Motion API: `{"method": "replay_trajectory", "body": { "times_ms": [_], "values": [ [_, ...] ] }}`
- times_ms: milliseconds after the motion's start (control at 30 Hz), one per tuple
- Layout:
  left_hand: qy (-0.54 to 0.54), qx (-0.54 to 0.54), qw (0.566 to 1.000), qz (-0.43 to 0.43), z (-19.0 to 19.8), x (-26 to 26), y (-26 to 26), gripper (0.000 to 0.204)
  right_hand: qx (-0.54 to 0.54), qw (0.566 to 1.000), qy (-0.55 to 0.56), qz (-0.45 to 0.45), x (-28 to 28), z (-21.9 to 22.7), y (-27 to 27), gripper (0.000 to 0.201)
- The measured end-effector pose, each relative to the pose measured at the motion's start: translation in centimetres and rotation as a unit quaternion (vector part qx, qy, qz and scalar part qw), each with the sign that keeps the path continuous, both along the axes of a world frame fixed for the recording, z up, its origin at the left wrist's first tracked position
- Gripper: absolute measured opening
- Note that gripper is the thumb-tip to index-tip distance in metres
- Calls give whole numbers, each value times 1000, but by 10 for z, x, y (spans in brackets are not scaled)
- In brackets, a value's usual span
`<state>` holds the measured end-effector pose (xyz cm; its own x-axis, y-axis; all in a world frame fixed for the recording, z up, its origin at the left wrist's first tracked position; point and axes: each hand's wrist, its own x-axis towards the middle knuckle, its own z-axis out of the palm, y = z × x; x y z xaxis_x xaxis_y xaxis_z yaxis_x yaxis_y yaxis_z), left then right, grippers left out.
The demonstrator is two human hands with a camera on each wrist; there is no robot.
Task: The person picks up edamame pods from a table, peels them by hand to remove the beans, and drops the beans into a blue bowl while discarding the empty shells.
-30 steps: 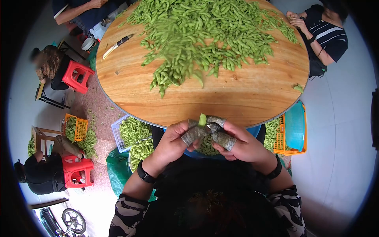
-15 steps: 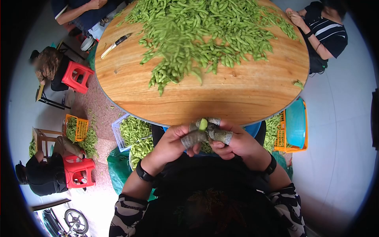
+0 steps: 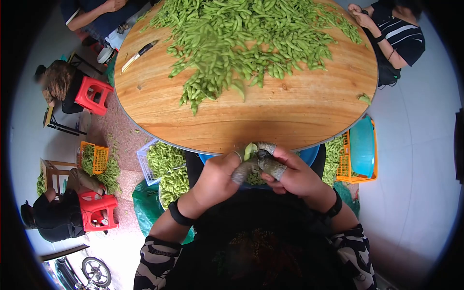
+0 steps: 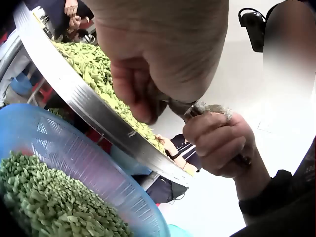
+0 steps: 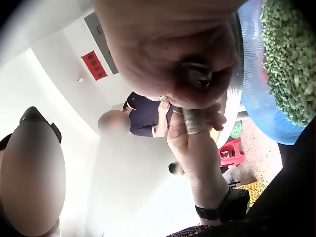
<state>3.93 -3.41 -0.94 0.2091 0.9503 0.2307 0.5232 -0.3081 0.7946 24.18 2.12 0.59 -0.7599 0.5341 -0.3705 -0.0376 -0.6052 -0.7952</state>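
Note:
Just past the table's near edge, my left hand pinches a green soybean pod between thumb and finger, which are wrapped in grey tape. The right hand, also taped at the fingertips, meets it from the other side. It grips a small tool whose dark, shiny handle end shows in the palm in the right wrist view; its working end is mostly hidden between the fingers. Below both hands sits a blue basin holding shelled green beans.
A heap of soybean pods covers the far part of the round wooden table. A knife lies at its left. Pod-filled crates and an orange basket flank me. Several people sit around, some on red stools.
The pod, which stood upright between the fingers a second ago, now sits lower and more tilted. My left hand has rolled so its knuckles face up more; the right stays near the same place.

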Motion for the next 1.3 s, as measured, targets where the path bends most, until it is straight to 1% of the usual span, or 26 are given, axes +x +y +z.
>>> {"method": "replay_trajectory", "body": {
  "times_ms": [33, 67, 133, 167, 200, 233, 267, 300, 333, 400, 433, 467, 533, 567, 600, 633, 667, 733, 767, 800, 833, 967, 1033, 1067, 1167, 1300],
  "values": [
    [-209, -148, 966, -44, 0, 1, -2, 8, 1, 1000, 1, -1, 3, 0, 1, 32],
    [-209, -149, 966, -44, 1, -1, -2, 8, -12, 1000, 8, 20, 8, 2, 2, 32],
    [-284, -275, 916, -60, 1, -6, -4, 8, -26, 999, 15, 42, 9, -7, 2, 32],
    [-284, -276, 916, -60, 3, -6, -4, 8, 249, 967, -35, -45, 7, -23, 0, 31],
    [-219, -254, 942, -31, 6, -4, -3, 6, 503, 851, -83, -129, 3, -26, 0, 31],
    [-152, -229, 961, -2, 8, -3, -3, 5, 503, 851, -84, -130, 2, -24, -1, 31],
    [-151, -230, 962, -5, 5, -2, -4, 5, 530, 825, -119, -158, 1, -19, -1, 26],
    [-86, -174, 981, -13, -1, -1, -6, 5, 556, 795, -154, -186, -2, -14, 0, 23],
    [-21, -118, 993, -22, -3, -1, -6, 4, 556, 795, -154, -188, -4, -13, 0, 23],
    [-54, -144, 986, -60, 4, 0, -8, 5, 624, 742, -237, -66, -8, -12, -1, 21],
    [-88, -170, 977, -95, 9, 0, -8, 5, 632, 752, -170, -83, -9, -25, 5, 20],
    [-88, -170, 977, -95, 11, -2, -10, 5, 631, 752, -170, -83, -5, -26, 7, 20],
    [-216, -315, 909, -169, 13, -8, -16, 11, 409, 909, -64, 45, 1, -22, 8, 19],
    [-218, -318, 907, -167, 13, -8, -18, 11, 406, 911, -65, 47, 4, -21, 7, 19],
    [-299, -362, 867, -167, 12, -8, -19, 14, 183, 980, -35, 64, 6, -20, 5, 21],
    [-377, -401, 818, -165, 12, -8, -20, 17, -48, 996, -4, 77, 7, -19, 4, 24],
    [-378, -401, 818, -163, 9, -8, -19, 17, -49, 996, -4, 78, 8, -20, 3, 24],
    [-366, -358, 849, -130, 2, -9, -17, 18, 84, 995, -54, 4, 8, -26, -2, 17],
    [-329, -359, 869, -81, 1, -8, -19, 16, 83, 995, -53, 5, 8, -34, -4, 17],
    [-329, -359, 870, -80, 1, -9, -19, 16, 271, 958, -91, -35, 8, -43, -5, 18],
    [-334, -355, 871, -59, 2, -11, -19, 15, 448, 882, -126, -73, 9, -48, -5, 19],
    [-305, -323, 894, -46, -7, -17, -20, 13, 460, 860, -219, 9, 17, -41, -7, 20],
    [-270, -319, 907, -52, -4, -15, -19, 13, 338, 928, -145, -55, 12, -43, -10, 22],
    [-232, -313, 919, -57, -3, -14, -20, 13, 338, 928, -145, -55, 9, -41, -10, 22],
    [-237, -301, 920, -84, -7, -13, -20, 14, 377, 916, -108, -83, 1, -34, -8, 24],
    [-236, -305, 920, -75, -7, -9, -19, 13, 333, 939, -61, -58, -2, -35, -8, 25]
  ]
}}
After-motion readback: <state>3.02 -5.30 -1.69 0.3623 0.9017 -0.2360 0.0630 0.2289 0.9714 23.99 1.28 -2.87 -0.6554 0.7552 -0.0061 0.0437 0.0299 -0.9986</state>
